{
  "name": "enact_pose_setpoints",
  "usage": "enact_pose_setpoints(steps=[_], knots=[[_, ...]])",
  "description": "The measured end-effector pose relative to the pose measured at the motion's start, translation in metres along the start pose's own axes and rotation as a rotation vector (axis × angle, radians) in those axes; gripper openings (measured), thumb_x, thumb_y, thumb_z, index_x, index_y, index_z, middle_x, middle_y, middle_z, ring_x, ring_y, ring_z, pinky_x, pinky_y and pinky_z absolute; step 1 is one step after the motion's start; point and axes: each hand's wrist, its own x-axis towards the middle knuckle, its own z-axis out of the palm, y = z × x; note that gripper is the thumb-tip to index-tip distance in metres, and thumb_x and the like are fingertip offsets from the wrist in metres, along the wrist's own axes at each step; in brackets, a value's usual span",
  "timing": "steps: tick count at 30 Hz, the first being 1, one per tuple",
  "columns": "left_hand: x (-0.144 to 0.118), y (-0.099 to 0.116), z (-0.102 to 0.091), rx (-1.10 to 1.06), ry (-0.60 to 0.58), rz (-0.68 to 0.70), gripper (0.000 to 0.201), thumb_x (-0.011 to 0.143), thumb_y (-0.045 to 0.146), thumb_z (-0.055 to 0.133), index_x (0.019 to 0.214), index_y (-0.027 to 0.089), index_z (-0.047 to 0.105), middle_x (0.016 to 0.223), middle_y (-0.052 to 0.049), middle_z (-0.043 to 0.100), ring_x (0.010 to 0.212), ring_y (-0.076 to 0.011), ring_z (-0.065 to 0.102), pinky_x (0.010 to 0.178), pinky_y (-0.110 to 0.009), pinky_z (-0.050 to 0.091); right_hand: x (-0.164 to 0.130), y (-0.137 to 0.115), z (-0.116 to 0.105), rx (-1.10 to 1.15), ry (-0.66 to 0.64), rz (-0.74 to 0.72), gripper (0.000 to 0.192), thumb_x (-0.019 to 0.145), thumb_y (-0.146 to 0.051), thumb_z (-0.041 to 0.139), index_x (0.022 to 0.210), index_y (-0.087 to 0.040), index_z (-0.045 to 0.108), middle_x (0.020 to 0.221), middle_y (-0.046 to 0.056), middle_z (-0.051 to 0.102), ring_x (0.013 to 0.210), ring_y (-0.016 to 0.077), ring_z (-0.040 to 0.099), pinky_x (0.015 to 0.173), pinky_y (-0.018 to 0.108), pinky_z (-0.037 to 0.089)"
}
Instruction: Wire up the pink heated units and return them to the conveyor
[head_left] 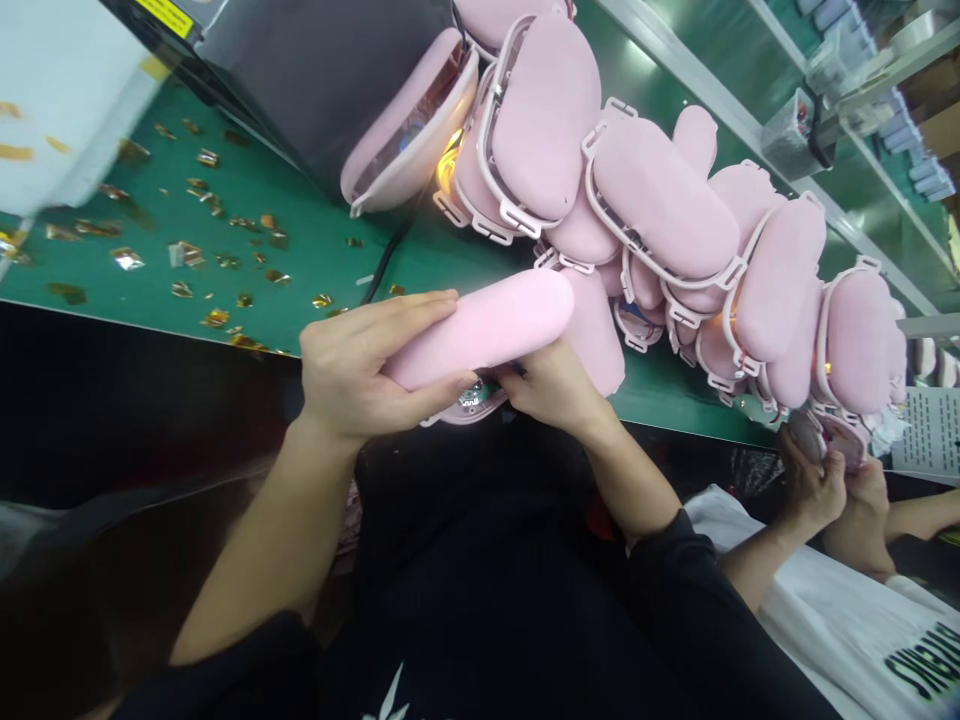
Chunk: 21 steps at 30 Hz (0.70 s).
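Observation:
A pink plastic casing (484, 325), rounded and elongated, is held at the table's front edge. My left hand (367, 375) grips its left end, fingers over the top and thumb along the near side. Beneath the upper shell, a lower rim and a shiny inner part (471, 395) show through a gap. My right hand (551, 385) is closed at the right underside of the casing, its fingertips tucked under the shell and partly hidden. Whether it also pinches something inside cannot be seen. Just behind the right hand lies another pink shell (596, 335).
Stacked pink casings (551, 115) with slotted rims line the green table (300, 250). One casing (412, 125) leans on a dark box (315, 80), near a black cable (386, 260). Gold foil scraps (187, 255) litter the left. A co-worker's hands (817, 490) hold a part at right.

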Motion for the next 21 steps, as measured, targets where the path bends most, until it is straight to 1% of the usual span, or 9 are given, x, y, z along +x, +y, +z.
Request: enact_pose_setpoints(steps=[2, 4, 8, 12, 14, 16, 18, 19, 21], knots=[[-0.001, 0.0, 0.001, -0.009, -0.007, -0.005, 0.054, 0.089, 0.049, 0.081, 0.138, 0.029, 0.071, 0.126, -0.007, 0.079, 0.107, -0.0312, 0.08, 0.097, -0.042, 0.068, -0.002, 0.004, 0.001, -0.01, -0.012, -0.062, 0.023, 0.094, -0.008, 0.062, 0.102, -0.017, 0.082, 0.105, 0.007, 0.084, 0.099, 0.0215, 0.077, 0.092, 0.032, 0.06], [0.0, -0.001, 0.002, -0.022, -0.013, -0.01, 0.054, 0.087, 0.049, 0.083, 0.136, 0.03, 0.072, 0.126, -0.007, 0.079, 0.107, -0.0316, 0.08, 0.097, -0.043, 0.069, -0.004, 0.006, 0.001, -0.014, -0.011, -0.092, 0.024, 0.096, -0.008, 0.062, 0.099, -0.018, 0.083, 0.103, 0.006, 0.084, 0.097, 0.0201, 0.077, 0.092, 0.031, 0.06], [0.004, -0.007, 0.002, -0.018, -0.01, 0.024, 0.054, 0.087, 0.049, 0.083, 0.137, 0.031, 0.072, 0.124, -0.007, 0.079, 0.105, -0.0316, 0.08, 0.095, -0.043, 0.069, -0.005, 0.008, 0.001, -0.043, -0.009, -0.14, 0.029, 0.098, -0.007, 0.058, 0.1, -0.02, 0.083, 0.096, 0.004, 0.082, 0.089, 0.0175, 0.076, 0.088, 0.028, 0.06], [0.01, -0.017, 0.003, -0.031, -0.044, 0.068, 0.056, 0.087, 0.05, 0.084, 0.138, 0.033, 0.07, 0.124, -0.006, 0.079, 0.104, -0.0308, 0.081, 0.091, -0.042, 0.07, 0.001, 0.011, 0.002, -0.111, 0.001, -0.251, 0.034, 0.097, -0.007, 0.054, 0.102, -0.022, 0.084, 0.096, 0.004, 0.08, 0.094, 0.0198, 0.073, 0.095, 0.033, 0.059], [0.013, -0.024, 0.003, -0.055, -0.055, 0.066, 0.056, 0.086, 0.052, 0.084, 0.137, 0.034, 0.071, 0.124, -0.005, 0.079, 0.104, -0.0303, 0.081, 0.092, -0.043, 0.07, 0.004, 0.011, 0.002, -0.144, -0.025, -0.28, 0.035, 0.098, -0.007, 0.052, 0.102, -0.022, 0.084, 0.097, 0.005, 0.079, 0.097, 0.021, 0.073, 0.096, 0.035, 0.059], [0.017, -0.031, 0.003, -0.067, -0.056, 0.074, 0.055, 0.085, 0.053, 0.084, 0.134, 0.034, 0.072, 0.123, -0.004, 0.08, 0.104, -0.0296, 0.081, 0.092, -0.042, 0.07, 0.008, 0.01, 0.003, -0.165, -0.073, -0.273, 0.036, 0.098, -0.007, 0.053, 0.105, -0.023, 0.084, 0.098, 0.005, 0.079, 0.097, 0.021, 0.072, 0.096, 0.035, 0.059], [0.022, -0.037, 0.002, -0.06, -0.059, 0.076, 0.054, 0.083, 0.055, 0.084, 0.131, 0.033, 0.073, 0.12, -0.004, 0.08, 0.102, -0.0291, 0.081, 0.091, -0.041, 0.07, 0.013, 0.005, 0.008, -0.176, -0.089, -0.223, 0.038, 0.097, -0.006, 0.054, 0.112, -0.024, 0.083, 0.101, 0.005, 0.079, 0.098, 0.0206, 0.072, 0.093, 0.033, 0.059], [0.024, -0.039, 0.0, -0.043, -0.064, 0.061, 0.052, 0.083, 0.056, 0.084, 0.128, 0.032, 0.075, 0.118, -0.003, 0.081, 0.101, -0.0292, 0.081, 0.09, -0.041, 0.07, 0.015, 0.002, 0.012, -0.187, -0.077, -0.185, 0.039, 0.097, -0.005, 0.054, 0.115, -0.024, 0.082, 0.104, 0.005, 0.079, 0.097, 0.0205, 0.072, 0.091, 0.032, 0.058], [0.028, -0.04, -0.002, 0.01, -0.084, -0.016, 0.047, 0.083, 0.058, 0.083, 0.123, 0.032, 0.077, 0.115, -0.003, 0.082, 0.1, -0.0299, 0.081, 0.091, -0.042, 0.069, 0.021, -0.004, 0.022, -0.228, -0.025, -0.092, 0.039, 0.096, -0.003, 0.054, 0.116, -0.022, 0.082, 0.108, 0.009, 0.079, 0.096, 0.0212, 0.072, 0.086, 0.03, 0.056]])
